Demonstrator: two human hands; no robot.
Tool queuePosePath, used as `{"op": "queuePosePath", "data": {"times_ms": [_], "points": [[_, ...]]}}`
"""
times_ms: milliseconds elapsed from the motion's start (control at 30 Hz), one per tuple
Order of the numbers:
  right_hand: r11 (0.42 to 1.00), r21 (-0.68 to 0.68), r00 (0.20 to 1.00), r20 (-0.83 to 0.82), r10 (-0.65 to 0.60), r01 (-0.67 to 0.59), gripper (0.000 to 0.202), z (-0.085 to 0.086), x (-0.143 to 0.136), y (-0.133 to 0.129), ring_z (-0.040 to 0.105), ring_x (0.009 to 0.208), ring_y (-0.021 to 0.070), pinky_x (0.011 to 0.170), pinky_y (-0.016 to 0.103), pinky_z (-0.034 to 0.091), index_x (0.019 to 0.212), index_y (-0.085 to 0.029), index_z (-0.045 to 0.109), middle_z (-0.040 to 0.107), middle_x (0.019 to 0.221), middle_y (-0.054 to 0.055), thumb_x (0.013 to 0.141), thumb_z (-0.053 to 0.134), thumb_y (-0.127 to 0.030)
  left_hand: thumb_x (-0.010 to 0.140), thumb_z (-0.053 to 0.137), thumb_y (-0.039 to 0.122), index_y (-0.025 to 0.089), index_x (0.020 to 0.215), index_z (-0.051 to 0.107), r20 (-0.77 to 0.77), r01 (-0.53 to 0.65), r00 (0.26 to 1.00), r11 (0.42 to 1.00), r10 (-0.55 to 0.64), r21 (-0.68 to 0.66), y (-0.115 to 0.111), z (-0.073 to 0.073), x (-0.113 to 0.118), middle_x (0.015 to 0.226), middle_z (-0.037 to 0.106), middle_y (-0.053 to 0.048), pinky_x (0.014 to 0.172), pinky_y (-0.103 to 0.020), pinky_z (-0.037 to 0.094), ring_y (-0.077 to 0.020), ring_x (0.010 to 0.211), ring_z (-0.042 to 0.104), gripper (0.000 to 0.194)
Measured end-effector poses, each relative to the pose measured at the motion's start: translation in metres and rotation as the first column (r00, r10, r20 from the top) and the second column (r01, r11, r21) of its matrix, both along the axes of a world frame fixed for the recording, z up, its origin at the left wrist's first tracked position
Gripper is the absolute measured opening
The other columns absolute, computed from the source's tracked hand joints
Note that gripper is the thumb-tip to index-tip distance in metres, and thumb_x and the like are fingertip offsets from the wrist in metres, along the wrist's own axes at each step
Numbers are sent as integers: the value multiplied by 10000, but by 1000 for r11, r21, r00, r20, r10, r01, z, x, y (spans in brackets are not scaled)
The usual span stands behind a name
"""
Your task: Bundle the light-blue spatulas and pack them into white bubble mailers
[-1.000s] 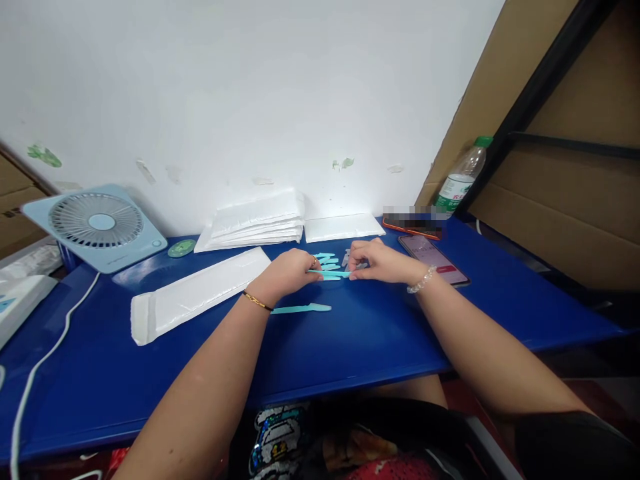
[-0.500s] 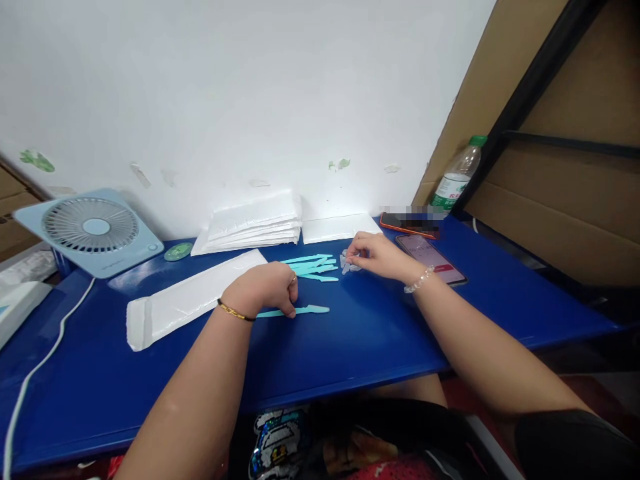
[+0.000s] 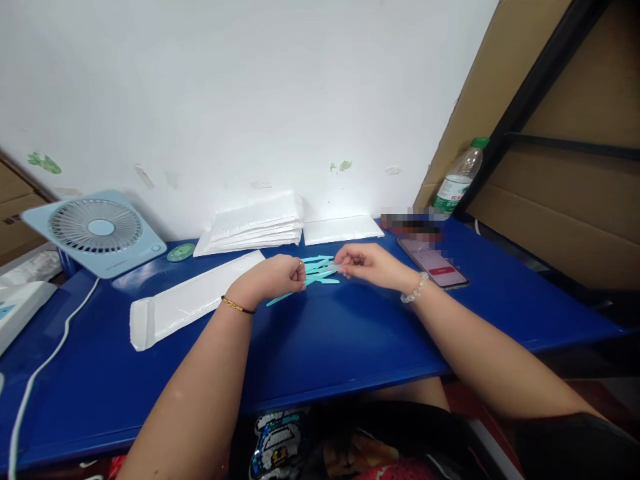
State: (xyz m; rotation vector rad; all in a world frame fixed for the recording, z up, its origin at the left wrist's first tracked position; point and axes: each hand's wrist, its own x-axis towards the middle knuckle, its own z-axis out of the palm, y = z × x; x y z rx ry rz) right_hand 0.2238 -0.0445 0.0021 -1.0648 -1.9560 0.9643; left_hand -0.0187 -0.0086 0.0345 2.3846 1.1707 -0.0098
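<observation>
Head view: left hand (image 3: 275, 277) pinches a teal stick (image 3: 287, 294) (tilted), right hand (image 3: 367, 263) fingertips closed on its far end.

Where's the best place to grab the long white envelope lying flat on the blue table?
Take the white envelope at its near-left end, by the open flap, coming from the left. It lies flat and slanted, so a finger can slide under that flap edge; the far end sits close to the left hand.

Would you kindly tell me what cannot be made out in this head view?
- Item behind the phone: blurred out.
- What the right hand pinches: too small.
- Teal stick: upper part hidden by the left hand.
- Bottle label: too small to read.
- White device: cut off by left edge.
</observation>
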Motion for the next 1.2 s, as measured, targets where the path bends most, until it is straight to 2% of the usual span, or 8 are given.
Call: {"op": "queuePosePath", "data": {"times_ms": [133, 200, 367, 467, 600, 767, 900, 1200], "points": [[988, -30, 968, -197, -153, 150, 272, 3, 20, 6, 599, 591, 118, 595, 269, 505, 923, -182, 642, 667, 723, 20, 748, 688, -384, 712, 500, 255, 195, 793, 487, 189, -35, 981, 994, 54, -102, 6, -3, -6, 715, 626, -8, 543, -237, 389, -159, 682, 590, 102], [981, -60, 944, -266, -196, 187, 276, 2, 23, 8, 603, 584, 116, 580, 264, 505, 890, -162, 662, 672, 710, 30, 736, 702, -388, 737, 456, 224, 203, 829, 431, 298, -23, 952, 988, 69, -155, 7, -4, -5, 660, 602, 12, 538, -235, 384, -148, 652, 581, 97], [970, -185, 898, -381, -219, 158, 325, -5, 16, 11, 646, 636, 138, 597, 276, 520, 900, -148, 674, 698, 750, 58, 713, 723, -409, 763, 411, 208, 204, 863, 415, 440, -54, 895, 997, 75, -61, 8, -10, 4, 634, 492, 45, 533, -238, 349, -104, 546, 434, 101], [962, -196, 874, -414, -256, 189, 307, -5, 15, 11, 618, 571, 118, 547, 255, 497, 834, -149, 664, 682, 701, 40, 718, 715, -428, 814, 349, 231, 206, 903, 402, 501, -83, 858, 993, 117, -89, 9, -11, 5, 679, 506, 31, 569, -245, 374, -109, 581, 444, 106], [956, -178, 833, -471, -292, 235, 270, -1, 17, 10, 536, 476, 81, 480, 225, 434, 773, -169, 632, 631, 603, -11, 725, 708, -424, 862, 332, 271, 200, 955, 412, 519, -71, 848, 994, 104, -82, 10, -12, 5, 771, 572, -4, 613, -255, 399, -112, 610, 455, 142], [954, -237, 798, -531, -285, 183, 317, 1, 15, 9, 642, 619, 131, 561, 250, 488, 885, -175, 654, 691, 728, 29, 676, 756, -390, 860, 371, 288, 192, 974, 441, 490, -21, 870, 997, 55, -75, 12, -14, 5, 829, 622, -16, 612, -249, 393, -109, 615, 453, 165], [948, -227, 785, -536, -312, 222, 286, -2, 13, 11, 641, 574, 130, 514, 238, 475, 787, -157, 645, 689, 698, 42, 696, 740, -411, 856, 371, 308, 191, 953, 457, 471, -2, 881, 997, 38, -76, 10, -12, 5, 830, 627, -9, 592, -252, 382, -107, 582, 435, 174], [956, -221, 805, -520, -285, 195, 285, -9, 4, 11, 616, 524, 109, 472, 214, 441, 738, -156, 617, 676, 668, 28, 722, 716, -423, 860, 361, 298, 179, 898, 515, 432, 59, 901, 998, -38, -35, 5, -10, 11, 833, 641, -24, 658, -268, 403, -138, 699, 513, 198]]}}
